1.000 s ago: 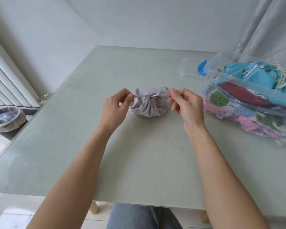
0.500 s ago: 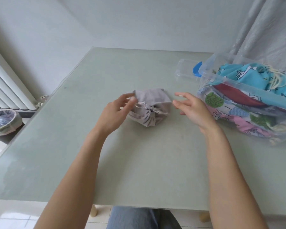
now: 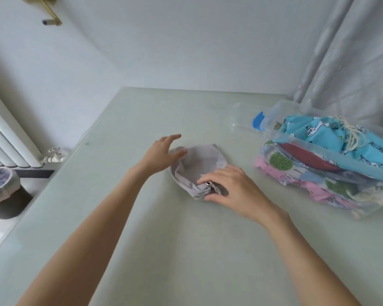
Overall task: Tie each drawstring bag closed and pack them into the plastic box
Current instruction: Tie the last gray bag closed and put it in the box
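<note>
A grey drawstring bag (image 3: 200,160) lies on the pale green table (image 3: 186,250) near its middle, its gathered, tied neck turned toward me. My right hand (image 3: 234,191) pinches that neck between thumb and fingers. My left hand (image 3: 161,154) is spread with straight fingers, touching the bag's far left edge. The clear plastic box (image 3: 272,120) stands at the right of the table, filled with several patterned bags; a turquoise one (image 3: 314,133) with a cream cord lies on top.
The box's clear lid (image 3: 241,122) with a blue clip (image 3: 258,120) lies flat just left of the box. A lined waste bin (image 3: 2,193) and a white radiator (image 3: 7,138) are on the floor beyond the table's left edge. A grey curtain (image 3: 345,62) hangs behind the box.
Both hands let go of the drawstring ends. The bag turned so its neck faces me, and my right hand came onto the neck while my left opened at the bag's far side.
</note>
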The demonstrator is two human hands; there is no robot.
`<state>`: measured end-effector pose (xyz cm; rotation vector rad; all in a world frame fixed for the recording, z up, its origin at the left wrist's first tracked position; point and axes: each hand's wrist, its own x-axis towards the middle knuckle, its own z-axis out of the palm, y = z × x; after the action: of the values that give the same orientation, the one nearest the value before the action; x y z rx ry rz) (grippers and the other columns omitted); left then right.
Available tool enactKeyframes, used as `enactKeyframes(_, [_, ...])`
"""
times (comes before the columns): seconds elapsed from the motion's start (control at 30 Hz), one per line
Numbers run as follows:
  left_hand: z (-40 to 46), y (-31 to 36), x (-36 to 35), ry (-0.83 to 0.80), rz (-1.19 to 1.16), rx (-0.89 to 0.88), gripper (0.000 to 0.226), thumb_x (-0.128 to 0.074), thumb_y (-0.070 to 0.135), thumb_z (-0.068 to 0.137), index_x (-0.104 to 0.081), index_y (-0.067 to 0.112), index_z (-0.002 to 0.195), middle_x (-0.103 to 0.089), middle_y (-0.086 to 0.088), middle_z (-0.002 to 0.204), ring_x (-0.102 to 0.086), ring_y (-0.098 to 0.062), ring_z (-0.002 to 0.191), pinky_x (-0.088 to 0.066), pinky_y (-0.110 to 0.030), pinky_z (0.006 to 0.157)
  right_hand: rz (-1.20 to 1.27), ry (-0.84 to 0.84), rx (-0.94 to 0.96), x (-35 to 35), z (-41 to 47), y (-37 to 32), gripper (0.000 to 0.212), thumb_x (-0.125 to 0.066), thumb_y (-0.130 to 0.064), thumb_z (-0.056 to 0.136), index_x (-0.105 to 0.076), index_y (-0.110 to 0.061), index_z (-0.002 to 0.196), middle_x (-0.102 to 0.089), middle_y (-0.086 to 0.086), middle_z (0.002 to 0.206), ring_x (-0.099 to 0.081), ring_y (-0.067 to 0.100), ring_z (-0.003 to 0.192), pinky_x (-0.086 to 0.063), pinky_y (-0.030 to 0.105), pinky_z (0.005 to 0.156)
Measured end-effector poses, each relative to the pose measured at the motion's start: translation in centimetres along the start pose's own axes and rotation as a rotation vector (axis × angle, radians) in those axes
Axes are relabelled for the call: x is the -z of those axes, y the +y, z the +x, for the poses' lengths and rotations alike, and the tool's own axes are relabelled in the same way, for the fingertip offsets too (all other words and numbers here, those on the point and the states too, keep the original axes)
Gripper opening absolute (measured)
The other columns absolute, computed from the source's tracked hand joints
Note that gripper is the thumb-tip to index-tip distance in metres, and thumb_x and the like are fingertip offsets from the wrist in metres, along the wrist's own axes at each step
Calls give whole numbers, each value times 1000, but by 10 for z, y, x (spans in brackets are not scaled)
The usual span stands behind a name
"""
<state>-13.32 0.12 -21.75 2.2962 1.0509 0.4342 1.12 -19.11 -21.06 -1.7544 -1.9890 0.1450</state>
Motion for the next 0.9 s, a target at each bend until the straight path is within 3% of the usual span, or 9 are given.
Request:
enactKeyframes(0.07, [13,9,-9,-85,64,-6,71,-60,51,84,-33,23,143,-41,-8,144,-36,-26,133,-30,-38,109,44,-22,-35,7,-6,5,25,-71,-30,75,-64,-28,99,-65,-12,92,-56,13,88,-44,30,82])
enactKeyframes(0.17, [23,20,-23,-161,256,3,83,-66,56,76,-30,23,143,-46,-5,138,-39,-27,128,-35,-38,103,39,-44,-89,13,-17,14,21,-69,-23,75,-62,-28,94,-63,-13,91,-53,10,90,-46,31,80])
enactKeyframes(0.27, [23,24,-27,-157,310,43,51,-69,55,72,-53,21,107,-60,-3,110,-54,-25,103,-43,-32,79,23,56,-180,15,-29,24,22,-68,-16,78,-60,-24,97,-61,-14,95,-53,8,91,-44,29,80])
enactKeyframes(0.3, [20,23,-27,-139,271,45,42,-70,53,72,-52,20,92,-61,-1,97,-56,-24,92,-41,-31,70,33,99,-228,15,-33,26,23,-69,-18,80,-59,-23,100,-59,-14,98,-53,7,91,-43,27,80])
enactKeyframes(0.37, [9,22,-27,-79,176,-8,40,-71,47,74,-47,16,84,-55,-1,85,-54,-25,83,-36,-30,64,63,178,-321,15,-42,31,26,-69,-25,82,-57,-22,104,-59,-13,99,-55,6,89,-44,24,78])
enactKeyframes(0.57, [-30,36,-11,1,-236,-55,23,-54,28,91,-49,26,114,-67,-1,97,-64,-21,85,-49,-31,74,189,345,-456,33,-37,22,29,-72,-40,77,-60,-22,97,-67,-9,87,-65,7,75,-51,27,69])
enactKeyframes(0.67, [-36,67,7,89,-547,-127,22,-47,11,94,-52,23,113,-71,0,93,-66,-9,70,-49,-20,56,245,444,-414,59,-29,17,29,-74,-41,73,-62,-23,93,-68,-8,86,-66,10,79,-54,34,75])
enactKeyframes(0.77, [-31,99,13,91,-506,-236,21,-54,24,93,-55,29,113,-69,9,98,-66,-4,83,-50,-17,67,236,443,-360,93,-26,14,29,-75,-40,71,-62,-25,93,-69,-8,90,-66,13,79,-55,37,75])
enactKeyframes(0.9, [-30,111,-24,-179,-286,-210,42,-65,42,83,-52,34,122,-58,8,122,-56,-10,111,-43,-23,91,200,346,-362,110,-30,19,28,-75,-34,75,-62,-24,98,-68,-7,93,-64,10,78,-52,28,75])
